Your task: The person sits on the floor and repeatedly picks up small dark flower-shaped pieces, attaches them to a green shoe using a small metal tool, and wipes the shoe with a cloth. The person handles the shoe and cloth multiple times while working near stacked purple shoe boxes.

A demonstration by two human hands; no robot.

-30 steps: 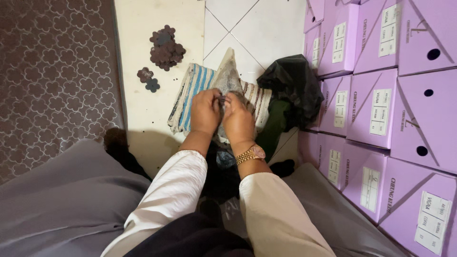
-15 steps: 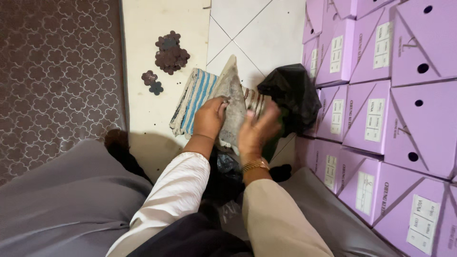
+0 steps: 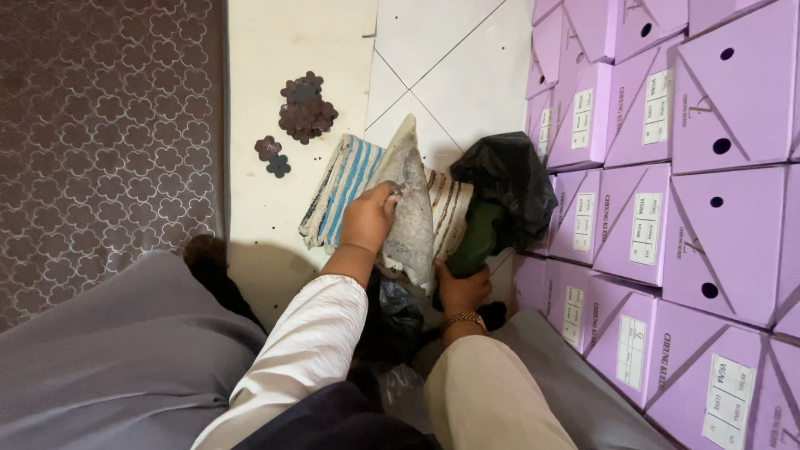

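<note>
Two hands are seen from above at a grey, speckled, cone-shaped piece (image 3: 410,208) held over the floor. Its long axis runs nearly straight up and down the picture, tilted slightly; the narrow tip points away from the person, toward the white tiles (image 3: 467,75), and the wide end hangs toward the lap. The left hand (image 3: 368,218) is closed around the piece's left edge near the middle, fingers curled over onto its face. The right hand (image 3: 462,289) is placed at the wide lower end, just below the piece; its fingers are bent, but whether they are pinching the piece or the dark green item (image 3: 477,237) beside it cannot be told. A gold bracelet (image 3: 463,319) is worn on the right wrist.

Under the piece, folded striped cloths (image 3: 346,187) are laid on the floor, blue-and-white on the left, brown-and-cream on the right. A black plastic bag (image 3: 508,183) is set just to the right, touching the green item. Stacked lilac boxes (image 3: 683,192) fill the right side. Dark flower-shaped cutouts (image 3: 305,108) lie on the cream floor strip, well apart from the hands, and a patterned brown carpet (image 3: 100,125) covers the left.
</note>
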